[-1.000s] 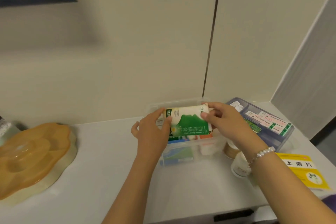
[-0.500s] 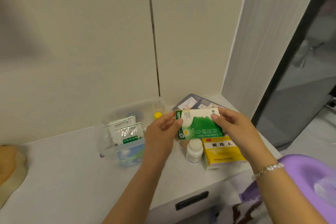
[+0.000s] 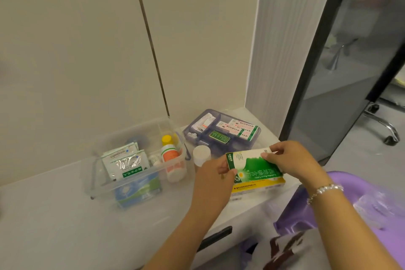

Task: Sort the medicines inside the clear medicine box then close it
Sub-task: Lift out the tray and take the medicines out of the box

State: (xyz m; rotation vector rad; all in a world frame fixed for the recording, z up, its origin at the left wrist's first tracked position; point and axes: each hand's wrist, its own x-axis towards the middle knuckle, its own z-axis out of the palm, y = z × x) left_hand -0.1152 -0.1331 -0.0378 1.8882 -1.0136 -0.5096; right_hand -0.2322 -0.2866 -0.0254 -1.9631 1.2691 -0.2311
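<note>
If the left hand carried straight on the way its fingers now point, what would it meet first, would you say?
The left hand, pinching the green-and-white medicine box, points up and right. Beyond that box, it would probably meet the purple-tinted compartment tray first, though depth is unclear.

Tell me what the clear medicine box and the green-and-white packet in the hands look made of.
Clear medicine box: likely rigid plastic; contents show through its glossy walls. Green-and-white packet: probably printed cardboard; flat faces, crisp edges, slight sheen.

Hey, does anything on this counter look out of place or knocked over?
Nothing is spilled or toppled. Both hands, left hand and right hand, hold the green box outside the clear medicine box, above the yellow box.
</note>
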